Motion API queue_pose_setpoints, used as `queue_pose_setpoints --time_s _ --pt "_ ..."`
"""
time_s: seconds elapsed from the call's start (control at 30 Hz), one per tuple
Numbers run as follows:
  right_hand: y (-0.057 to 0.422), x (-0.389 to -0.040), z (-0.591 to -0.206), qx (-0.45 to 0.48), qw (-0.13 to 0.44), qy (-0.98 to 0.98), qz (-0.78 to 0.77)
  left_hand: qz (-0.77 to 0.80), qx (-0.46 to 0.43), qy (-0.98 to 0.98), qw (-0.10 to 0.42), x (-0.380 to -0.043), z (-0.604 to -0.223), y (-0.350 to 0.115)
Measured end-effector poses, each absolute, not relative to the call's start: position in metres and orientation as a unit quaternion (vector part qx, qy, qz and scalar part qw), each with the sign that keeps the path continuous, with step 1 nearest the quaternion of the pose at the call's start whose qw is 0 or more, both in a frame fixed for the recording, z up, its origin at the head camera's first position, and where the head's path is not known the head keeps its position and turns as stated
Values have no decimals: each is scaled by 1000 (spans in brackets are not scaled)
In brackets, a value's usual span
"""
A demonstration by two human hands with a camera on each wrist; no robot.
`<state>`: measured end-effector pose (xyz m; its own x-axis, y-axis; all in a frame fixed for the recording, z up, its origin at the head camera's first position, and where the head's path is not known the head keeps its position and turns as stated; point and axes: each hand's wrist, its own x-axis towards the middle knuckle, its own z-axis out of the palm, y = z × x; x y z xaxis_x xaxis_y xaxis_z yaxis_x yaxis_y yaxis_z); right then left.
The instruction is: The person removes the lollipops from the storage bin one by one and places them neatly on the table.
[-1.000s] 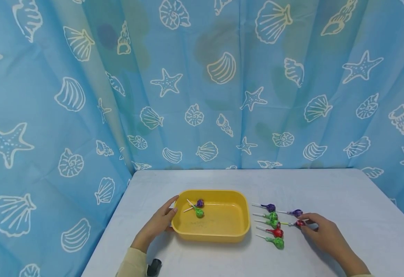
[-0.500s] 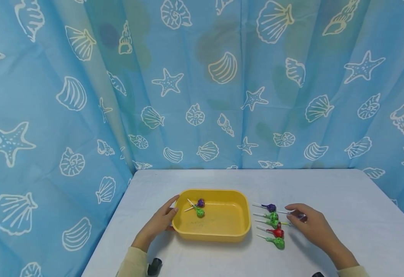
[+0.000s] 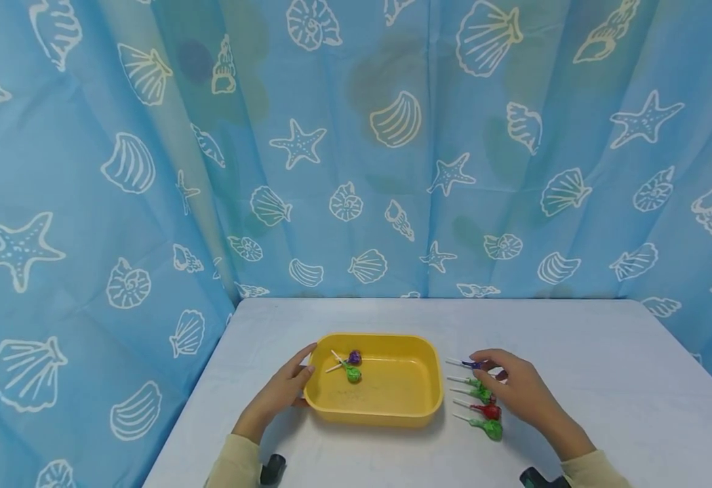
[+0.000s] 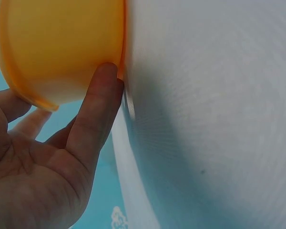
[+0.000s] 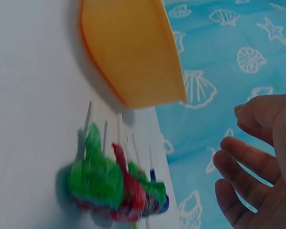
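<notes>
My left hand (image 3: 279, 388) rests against the left end of a yellow plastic tray (image 3: 380, 419), its fingers fairly straight. In the left wrist view, fingertips touch the tray's wall and rim. Inside the tray lie a purple lollipop (image 3: 354, 357) and a green lollipop (image 3: 352, 373), sticks crossed. My right hand (image 3: 517, 386) hovers over the lollipop row right of the tray, fingertips around the top purple lollipop (image 3: 470, 364). The right wrist view shows those fingers loosely bent, apart from the lollipops, holding nothing. It partly covers the green ones; a red lollipop (image 3: 487, 411) and front green lollipop (image 3: 488, 428) show below.
A white cloth covers the table (image 3: 392, 461). Behind it and along the left side hangs a blue curtain (image 3: 331, 169) with seashell prints. Dark wrist devices show near both sleeves. The right hand hides the area of the second lollipop column.
My right hand has moved left and slightly away from me, from the red lollipop in the outer column, across the purple one, to the inner row's top. The left hand and tray stay put.
</notes>
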<state>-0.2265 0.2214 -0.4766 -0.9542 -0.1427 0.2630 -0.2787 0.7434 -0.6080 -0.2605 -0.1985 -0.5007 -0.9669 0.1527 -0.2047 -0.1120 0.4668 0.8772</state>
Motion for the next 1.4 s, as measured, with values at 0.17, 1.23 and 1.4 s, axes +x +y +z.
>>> queue_pose_setpoints --time_s 0.17,1.23,1.4 --pt "211 -230 -473 134 89 -925 344 517 15 846 128 -260 -501 -198" --pt "103 -263 -460 245 28 -911 329 518 14 846 128 -261 -502 -200" --pt "85 -268 -461 236 1 -918 318 516 12 847 128 -263 -503 -200"
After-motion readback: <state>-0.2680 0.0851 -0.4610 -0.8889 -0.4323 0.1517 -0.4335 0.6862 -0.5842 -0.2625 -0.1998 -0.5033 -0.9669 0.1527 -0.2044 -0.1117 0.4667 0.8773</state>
